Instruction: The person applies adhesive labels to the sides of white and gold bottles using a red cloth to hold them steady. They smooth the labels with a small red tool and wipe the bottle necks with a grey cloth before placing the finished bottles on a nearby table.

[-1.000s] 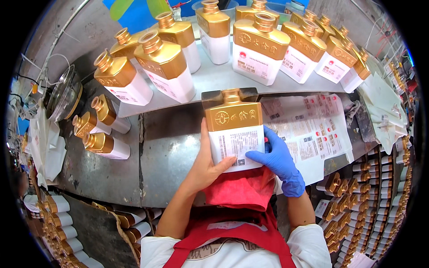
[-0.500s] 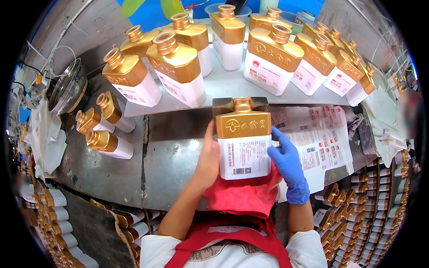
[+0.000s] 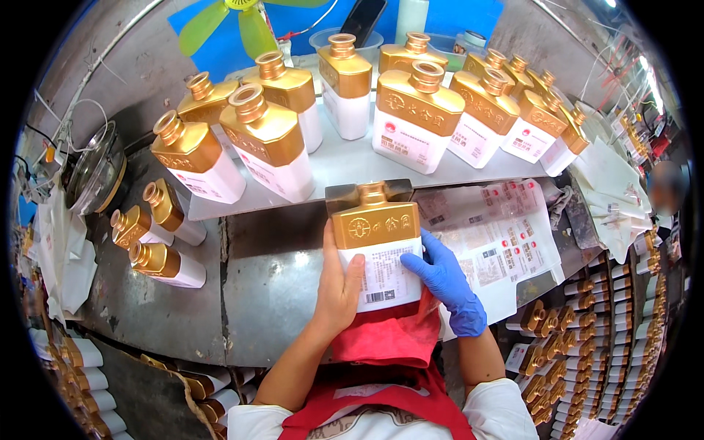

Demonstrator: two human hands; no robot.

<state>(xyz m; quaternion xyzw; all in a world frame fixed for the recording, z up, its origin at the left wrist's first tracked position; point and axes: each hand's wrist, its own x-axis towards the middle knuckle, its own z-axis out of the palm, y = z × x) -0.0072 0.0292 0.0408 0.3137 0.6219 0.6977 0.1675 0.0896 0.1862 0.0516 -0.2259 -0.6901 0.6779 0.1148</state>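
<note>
Upright in front of me is a flat bottle (image 3: pixel 378 257) with a gold shoulder and neck and a white lower body. Its printed side, with a barcode and small text, faces me. My bare left hand (image 3: pixel 339 286) grips the left edge, thumb on the white front. On the opposite edge is my right hand (image 3: pixel 446 279) in a blue glove, its thumb pressed to the printed face. A dark block (image 3: pixel 336 199) shows behind the bottle's neck. Below the bottle hangs red cloth (image 3: pixel 385 341) over my lap.
A raised grey shelf (image 3: pixel 341 165) holds several similar bottles (image 3: pixel 418 117). Three smaller ones (image 3: pixel 170 265) lie at left on the metal table (image 3: pixel 275 293). Printed sheets (image 3: pixel 506 242) lie at right. Rows of bottles (image 3: pixel 565 367) fill the lower right. A green fan (image 3: pixel 242 15) stands behind.
The view has shifted, so the shelf and table sit lower and further left. My left thumb has come onto the bottle's front, and my gloved thumb reaches further across it.
</note>
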